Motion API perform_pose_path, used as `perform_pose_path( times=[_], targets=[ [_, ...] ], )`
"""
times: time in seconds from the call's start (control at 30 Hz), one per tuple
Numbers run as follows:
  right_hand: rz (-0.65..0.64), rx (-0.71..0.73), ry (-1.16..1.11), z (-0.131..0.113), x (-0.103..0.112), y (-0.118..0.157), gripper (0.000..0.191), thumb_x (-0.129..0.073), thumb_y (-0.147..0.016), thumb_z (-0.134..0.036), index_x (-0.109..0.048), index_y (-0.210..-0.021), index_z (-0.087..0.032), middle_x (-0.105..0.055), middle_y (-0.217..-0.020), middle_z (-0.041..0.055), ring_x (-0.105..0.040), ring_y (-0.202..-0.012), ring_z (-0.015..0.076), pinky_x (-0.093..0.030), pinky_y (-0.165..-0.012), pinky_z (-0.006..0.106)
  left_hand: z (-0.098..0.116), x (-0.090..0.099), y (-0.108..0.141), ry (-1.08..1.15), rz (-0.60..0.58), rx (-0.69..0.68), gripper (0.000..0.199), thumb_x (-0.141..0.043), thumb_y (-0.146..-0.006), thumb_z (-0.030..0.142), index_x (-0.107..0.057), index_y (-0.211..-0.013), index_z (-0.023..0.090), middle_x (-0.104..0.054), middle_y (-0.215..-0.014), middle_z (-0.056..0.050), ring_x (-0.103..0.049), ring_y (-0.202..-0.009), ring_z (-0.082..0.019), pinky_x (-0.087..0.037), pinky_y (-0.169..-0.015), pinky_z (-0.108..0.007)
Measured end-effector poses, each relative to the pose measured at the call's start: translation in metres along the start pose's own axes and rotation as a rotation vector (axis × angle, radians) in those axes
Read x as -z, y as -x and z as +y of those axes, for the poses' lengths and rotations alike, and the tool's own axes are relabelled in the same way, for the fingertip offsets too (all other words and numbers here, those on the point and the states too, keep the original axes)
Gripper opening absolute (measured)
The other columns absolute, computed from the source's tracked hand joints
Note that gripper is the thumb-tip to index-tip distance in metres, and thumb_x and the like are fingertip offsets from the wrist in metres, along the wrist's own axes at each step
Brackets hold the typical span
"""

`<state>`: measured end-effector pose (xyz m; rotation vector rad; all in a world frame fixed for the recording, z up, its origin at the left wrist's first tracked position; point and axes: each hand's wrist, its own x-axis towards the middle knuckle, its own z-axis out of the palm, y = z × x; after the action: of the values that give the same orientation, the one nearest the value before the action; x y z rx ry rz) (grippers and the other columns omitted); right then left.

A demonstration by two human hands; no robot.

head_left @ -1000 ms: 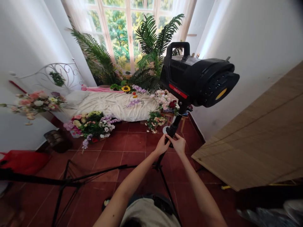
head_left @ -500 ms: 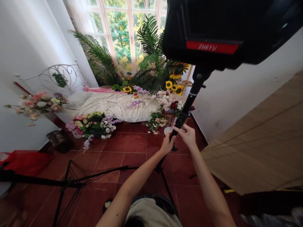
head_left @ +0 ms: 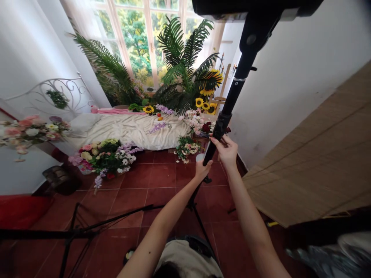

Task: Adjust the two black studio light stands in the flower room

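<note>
A black, tubular, metal-looking stand (head_left: 232, 97), likely stiff and top-heavy, is encircled by the left hand (head_left: 202, 170), fingers curled, arguably its surest hold; above those fingers, its bulky black collar (head_left: 223, 122) is pinched by the right hand (head_left: 227, 153)

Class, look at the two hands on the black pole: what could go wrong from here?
1. The right hand, beside the collar on the pole, might get pinched.
2. The black fixture on top, partly out of view, could drop or tip if the left hand slips on the pole.
3. The tripod legs at lower left may be a trip hazard.
</note>
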<state>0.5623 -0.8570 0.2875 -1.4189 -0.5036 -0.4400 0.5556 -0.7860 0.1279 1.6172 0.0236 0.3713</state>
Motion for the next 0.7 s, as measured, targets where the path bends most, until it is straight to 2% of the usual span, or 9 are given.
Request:
perform_pose_path(
  times=[0.1,0.17,0.3,0.4,0.53,0.6,0.7],
  targets=[
    [0.029,0.02,0.11,0.005,0.013,0.016,0.044,-0.064,-0.077,-0.043,-0.061,-0.112,-0.016,-0.066,-0.108,0.009,-0.063,-0.097,0.0199,-0.051,-0.085,0.032,-0.006,-0.002,-0.003,-0.028,0.03,-0.012,0.061,-0.043,-0.069,0.076,-0.045,-0.052,0.017,-0.043,-0.045,0.001,-0.042,-0.045,-0.009,-0.029,-0.044,-0.021],
    [-0.009,0.016,0.255,0.012,0.027,0.038,0.04,-0.057,-0.082,-0.043,-0.058,-0.113,-0.019,-0.064,-0.111,0.009,-0.063,-0.096,0.0188,-0.052,-0.082,0.031,-0.008,-0.004,-0.004,-0.042,0.053,-0.025,0.06,-0.043,-0.069,0.075,-0.044,-0.052,0.017,-0.043,-0.046,0.002,-0.04,-0.045,-0.009,-0.028,-0.045,-0.021],
    [-0.18,-0.054,0.654,0.038,0.059,0.095,0.031,-0.054,-0.082,-0.049,-0.06,-0.097,-0.022,-0.067,-0.094,0.0062,-0.064,-0.079,0.018,-0.05,-0.074,0.03,-0.011,-0.005,-0.005,-0.047,0.08,-0.055,0.058,-0.045,-0.07,0.072,-0.043,-0.052,0.017,-0.042,-0.049,0.002,-0.038,-0.047,-0.009,-0.028,-0.046,-0.022],
    [-0.331,-0.069,0.903,0.059,0.074,0.13,0.039,-0.057,-0.076,-0.058,-0.059,-0.092,-0.023,-0.066,-0.088,0.0058,-0.062,-0.08,0.0211,-0.048,-0.068,0.03,-0.009,-0.005,-0.004,-0.062,0.088,-0.044,0.058,-0.045,-0.07,0.072,-0.041,-0.051,0.018,-0.039,-0.047,0.002,-0.036,-0.046,-0.009,-0.027,-0.046,-0.022],
    [-0.413,-0.063,1.048,0.078,0.074,0.152,0.046,-0.051,-0.077,-0.064,-0.059,-0.095,-0.023,-0.065,-0.09,0.0079,-0.06,-0.085,0.0234,-0.045,-0.062,0.028,-0.007,-0.005,-0.004,-0.096,0.096,-0.059,0.058,-0.043,-0.071,0.072,-0.041,-0.05,0.018,-0.04,-0.047,0.002,-0.038,-0.047,-0.009,-0.029,-0.047,-0.022],
    [-0.388,-0.09,1.039,0.083,0.07,0.156,0.043,-0.047,-0.08,-0.063,-0.059,-0.091,-0.023,-0.065,-0.087,0.008,-0.061,-0.082,0.0226,-0.043,-0.061,0.027,-0.006,-0.005,-0.005,-0.096,0.092,-0.068,0.058,-0.042,-0.072,0.071,-0.042,-0.05,0.018,-0.041,-0.048,0.001,-0.039,-0.047,-0.009,-0.029,-0.048,-0.023],
    [-0.295,-0.233,0.919,0.089,0.061,0.158,0.044,-0.041,-0.084,-0.062,-0.057,-0.075,-0.022,-0.065,-0.074,0.0054,-0.06,-0.068,0.0193,-0.04,-0.057,0.026,-0.007,-0.006,-0.005,-0.091,0.099,-0.061,0.058,-0.043,-0.072,0.072,-0.04,-0.051,0.018,-0.039,-0.048,0.002,-0.036,-0.047,-0.009,-0.028,-0.048,-0.022]
  ],
)
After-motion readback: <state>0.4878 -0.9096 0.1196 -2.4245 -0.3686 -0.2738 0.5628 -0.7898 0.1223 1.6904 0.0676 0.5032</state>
